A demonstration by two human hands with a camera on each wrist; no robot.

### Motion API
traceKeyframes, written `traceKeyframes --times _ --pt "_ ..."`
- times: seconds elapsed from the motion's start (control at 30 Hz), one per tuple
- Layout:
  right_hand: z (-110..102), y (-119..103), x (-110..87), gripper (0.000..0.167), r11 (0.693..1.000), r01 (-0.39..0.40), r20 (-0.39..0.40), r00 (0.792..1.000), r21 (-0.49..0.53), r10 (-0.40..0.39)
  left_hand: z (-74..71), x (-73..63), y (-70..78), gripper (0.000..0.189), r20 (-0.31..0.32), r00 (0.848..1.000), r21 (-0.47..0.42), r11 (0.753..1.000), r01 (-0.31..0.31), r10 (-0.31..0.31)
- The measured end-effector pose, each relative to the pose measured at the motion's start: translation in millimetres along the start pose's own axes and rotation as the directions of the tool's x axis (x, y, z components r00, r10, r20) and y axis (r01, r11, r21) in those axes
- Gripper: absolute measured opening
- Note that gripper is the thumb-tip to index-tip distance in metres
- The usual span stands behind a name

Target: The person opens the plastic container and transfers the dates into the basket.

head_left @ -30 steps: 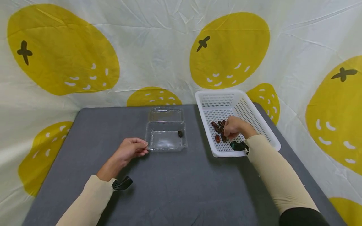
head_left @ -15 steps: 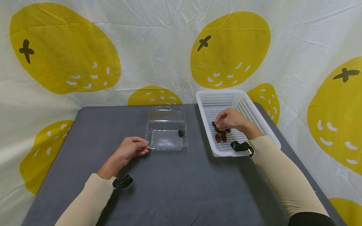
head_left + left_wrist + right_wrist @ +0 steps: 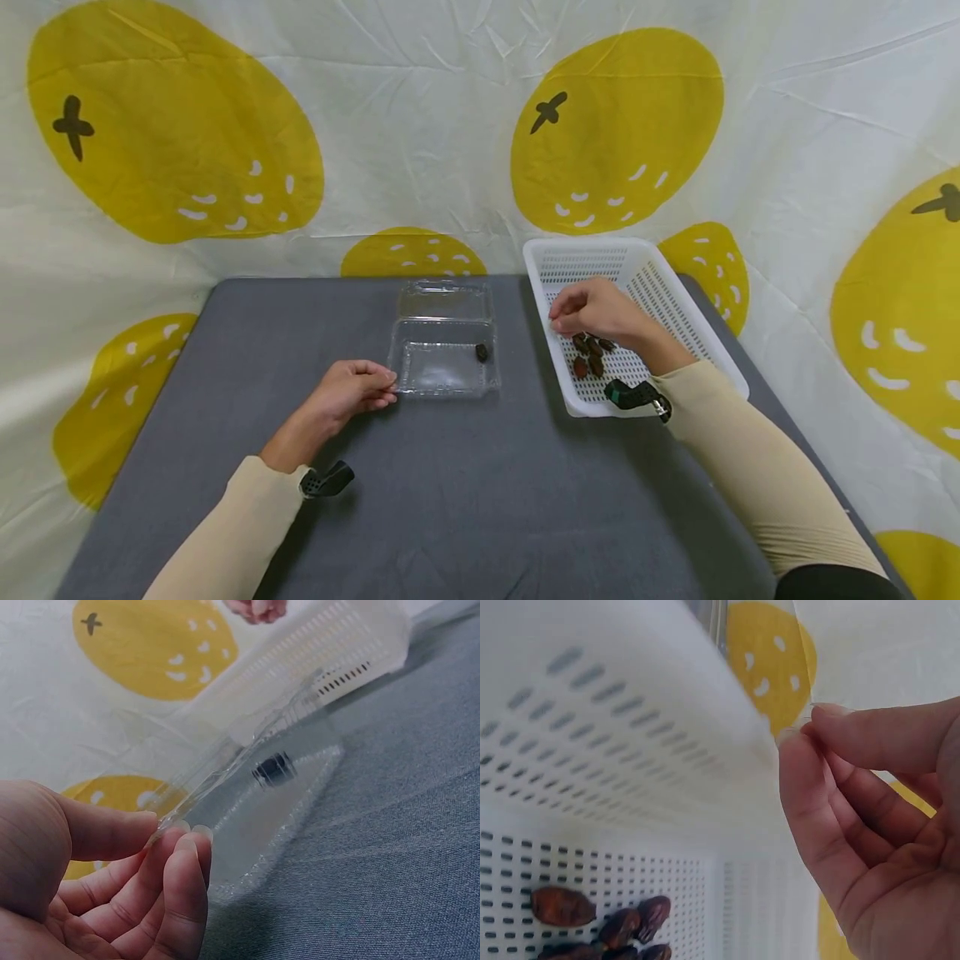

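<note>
With thumb and fingertips, my left hand (image 3: 347, 393) pinches the near left corner of a clear plastic clamshell box (image 3: 442, 368), whose lid stands raised at the back. One dark date (image 3: 482, 352) lies inside, toward the right. My right hand (image 3: 600, 315) is over the left wall of a white slotted basket (image 3: 705, 346). Its thumb and forefinger tips come together in the right wrist view; I see nothing between them and cannot tell whether something is hidden there. Below it, several brown dates (image 3: 562, 906) lie on the basket floor, partly covered by the hand in the head view.
A grey cloth covers the table (image 3: 450, 500). Behind it hangs a pale curtain (image 3: 420, 125) with big yellow fruit prints. The basket wall rises between the dates and the box, and a strip of table separates box from basket.
My right hand has risen from among the dates and moved left to the basket's left wall, uncovering some dates. My left hand stays at the box corner.
</note>
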State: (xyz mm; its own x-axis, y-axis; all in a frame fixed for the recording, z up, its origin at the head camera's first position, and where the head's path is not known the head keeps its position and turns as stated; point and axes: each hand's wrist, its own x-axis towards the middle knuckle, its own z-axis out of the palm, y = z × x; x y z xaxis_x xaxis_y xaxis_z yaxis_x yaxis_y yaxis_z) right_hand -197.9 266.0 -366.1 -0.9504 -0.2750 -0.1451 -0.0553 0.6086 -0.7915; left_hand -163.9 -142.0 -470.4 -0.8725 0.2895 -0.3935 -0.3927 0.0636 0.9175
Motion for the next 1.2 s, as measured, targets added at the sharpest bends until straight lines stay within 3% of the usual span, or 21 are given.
traceKeyframes --times 0.43,0.6,0.93,1.2 --pt "23 -34 6.4 0.011 0.996 0.087 0.077 0.993 -0.034 -0.085 3.1 -2.5 0.8 0.013 0.011 1.000 -0.052 0.998 -0.025 0.026" --pt "35 -42 14.6 0.011 0.990 0.128 0.117 0.986 -0.056 -0.121 3.6 -2.1 0.7 0.017 0.018 0.999 -0.073 0.997 -0.027 0.029" --pt "69 -45 40.3 0.013 0.977 0.200 0.242 0.954 -0.071 -0.178 3.1 -0.4 -4.0 0.022 0.019 1.000 -0.063 0.998 -0.013 0.014" --pt "85 -43 61.4 0.017 0.956 0.227 0.272 0.947 -0.188 -0.172 5.1 -0.6 -1.0 0.024 0.008 1.000 -0.059 0.998 -0.017 0.018"
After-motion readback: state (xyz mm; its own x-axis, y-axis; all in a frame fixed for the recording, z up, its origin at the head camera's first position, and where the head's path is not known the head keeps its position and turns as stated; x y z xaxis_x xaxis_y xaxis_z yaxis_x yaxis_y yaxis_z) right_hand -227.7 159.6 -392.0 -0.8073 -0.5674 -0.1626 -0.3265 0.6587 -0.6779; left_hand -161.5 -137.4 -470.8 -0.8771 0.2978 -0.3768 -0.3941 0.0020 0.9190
